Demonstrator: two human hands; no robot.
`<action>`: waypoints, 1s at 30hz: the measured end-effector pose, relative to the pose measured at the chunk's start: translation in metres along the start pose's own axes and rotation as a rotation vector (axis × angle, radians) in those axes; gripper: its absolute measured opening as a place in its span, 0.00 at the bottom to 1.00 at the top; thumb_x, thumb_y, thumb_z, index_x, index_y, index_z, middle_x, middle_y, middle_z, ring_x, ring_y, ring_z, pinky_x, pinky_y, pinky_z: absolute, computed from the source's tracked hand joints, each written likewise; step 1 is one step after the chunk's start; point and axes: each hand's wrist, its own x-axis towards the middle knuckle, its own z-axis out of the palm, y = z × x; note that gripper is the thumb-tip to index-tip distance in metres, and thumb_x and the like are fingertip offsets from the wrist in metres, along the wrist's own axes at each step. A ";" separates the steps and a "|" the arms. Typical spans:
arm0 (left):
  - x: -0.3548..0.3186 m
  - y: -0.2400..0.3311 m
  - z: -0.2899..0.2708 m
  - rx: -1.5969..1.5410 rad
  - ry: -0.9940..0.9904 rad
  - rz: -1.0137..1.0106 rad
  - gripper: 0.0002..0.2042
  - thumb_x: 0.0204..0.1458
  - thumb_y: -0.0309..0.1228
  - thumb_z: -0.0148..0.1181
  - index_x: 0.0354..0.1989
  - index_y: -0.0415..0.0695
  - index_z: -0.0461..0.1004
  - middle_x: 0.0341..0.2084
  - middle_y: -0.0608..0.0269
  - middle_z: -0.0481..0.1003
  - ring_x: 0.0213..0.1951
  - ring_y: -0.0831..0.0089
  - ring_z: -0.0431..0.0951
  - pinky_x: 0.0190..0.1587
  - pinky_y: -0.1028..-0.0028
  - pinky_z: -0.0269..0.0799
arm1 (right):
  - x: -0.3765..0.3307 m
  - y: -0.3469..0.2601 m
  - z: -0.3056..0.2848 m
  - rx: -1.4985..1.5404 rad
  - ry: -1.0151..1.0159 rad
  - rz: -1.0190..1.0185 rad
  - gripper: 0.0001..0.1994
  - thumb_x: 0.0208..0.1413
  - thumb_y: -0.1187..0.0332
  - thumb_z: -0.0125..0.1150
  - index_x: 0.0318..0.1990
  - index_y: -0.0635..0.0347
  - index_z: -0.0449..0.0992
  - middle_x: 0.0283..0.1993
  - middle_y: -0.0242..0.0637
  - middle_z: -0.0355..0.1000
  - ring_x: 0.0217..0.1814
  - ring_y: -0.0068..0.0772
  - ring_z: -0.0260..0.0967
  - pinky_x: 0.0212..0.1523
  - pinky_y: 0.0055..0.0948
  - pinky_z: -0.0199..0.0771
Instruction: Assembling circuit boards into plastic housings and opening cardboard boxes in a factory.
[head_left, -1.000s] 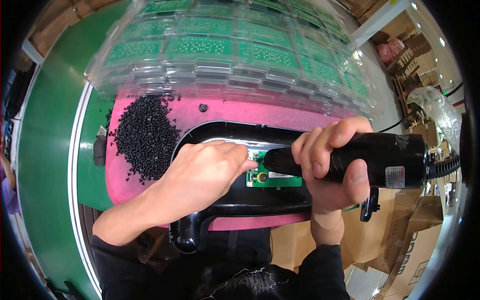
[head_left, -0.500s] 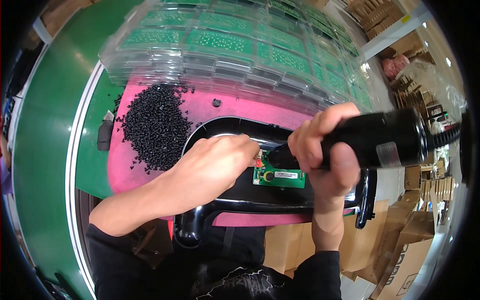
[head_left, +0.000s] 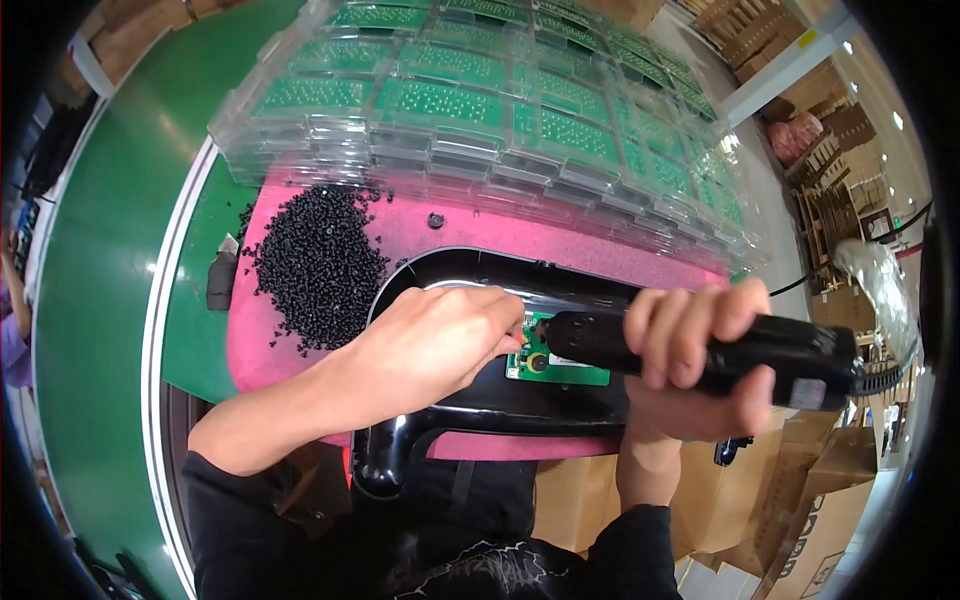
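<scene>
My right hand (head_left: 700,355) grips a black electric screwdriver (head_left: 700,352), held nearly level, its tip at a small green circuit board (head_left: 562,367). The board sits inside a glossy black plastic housing (head_left: 480,425) that lies on a pink mat (head_left: 470,235). My left hand (head_left: 435,335) rests on the housing with fingers bunched at the board's left edge, right beside the screwdriver tip. I cannot see what the fingertips pinch. A pile of small black screws (head_left: 315,265) lies on the mat to the left of the housing.
Stacks of clear plastic trays (head_left: 480,110) holding green circuit boards fill the table behind the mat. A green table surface (head_left: 100,250) curves along the left. Cardboard boxes (head_left: 760,500) stand at lower right. A cable (head_left: 880,370) runs from the screwdriver's rear.
The screwdriver has tilted from pointing down-left to lying nearly level, and my right hand has shifted right along it. My left hand stays at the board.
</scene>
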 end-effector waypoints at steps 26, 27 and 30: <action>0.006 0.002 -0.003 -0.015 -0.133 0.157 0.20 0.41 0.38 0.64 0.39 0.38 0.69 0.33 0.58 0.73 0.37 0.57 0.75 0.36 0.64 0.72 | -0.010 -0.013 -0.006 0.051 -0.060 0.162 0.20 0.49 0.51 0.59 0.34 0.56 0.61 0.16 0.27 0.63 0.12 0.22 0.59 0.16 0.25 0.62; 0.005 0.002 -0.003 -0.006 -0.123 0.141 0.20 0.40 0.37 0.64 0.38 0.38 0.69 0.34 0.57 0.73 0.38 0.57 0.75 0.36 0.64 0.72 | -0.010 -0.010 -0.005 0.042 -0.071 0.163 0.20 0.48 0.51 0.59 0.34 0.56 0.61 0.16 0.27 0.63 0.12 0.22 0.58 0.16 0.25 0.62; 0.003 0.001 -0.003 0.024 -0.123 0.122 0.20 0.39 0.36 0.65 0.39 0.38 0.68 0.36 0.57 0.72 0.41 0.57 0.74 0.37 0.63 0.71 | -0.010 -0.007 -0.003 0.023 -0.076 0.182 0.19 0.48 0.52 0.60 0.34 0.56 0.61 0.16 0.27 0.63 0.12 0.22 0.58 0.17 0.26 0.61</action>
